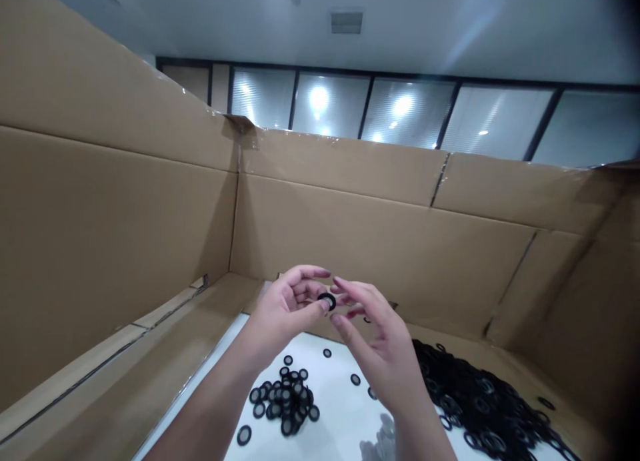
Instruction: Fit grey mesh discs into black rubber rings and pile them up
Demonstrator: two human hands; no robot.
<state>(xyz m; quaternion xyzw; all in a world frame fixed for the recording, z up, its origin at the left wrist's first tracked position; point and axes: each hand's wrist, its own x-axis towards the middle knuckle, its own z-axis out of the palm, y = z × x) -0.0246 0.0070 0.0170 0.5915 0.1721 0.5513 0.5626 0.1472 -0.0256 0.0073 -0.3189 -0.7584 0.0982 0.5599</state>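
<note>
While the left hand [286, 305] pinches one small black ring with grey centre [333, 300] (clock centre), right hand [379, 327] beside it, fingers apart | 7 o'clock: small heap of grey-centred black discs [285, 394], seemingly done | 4 o'clock: bigger heap of black rings [480, 401]; 5 o'clock: pale grey pieces [383, 441], seemingly left

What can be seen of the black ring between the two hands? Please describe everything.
The black ring is small and round, rubber- or plastic-looking, with a paler middle; whether that is an insert or an opening is unclear. It is tilted, held up off the white surface by the left hand, whose thumb overlaps it. The right hand is close by; contact cannot be confirmed.
</note>
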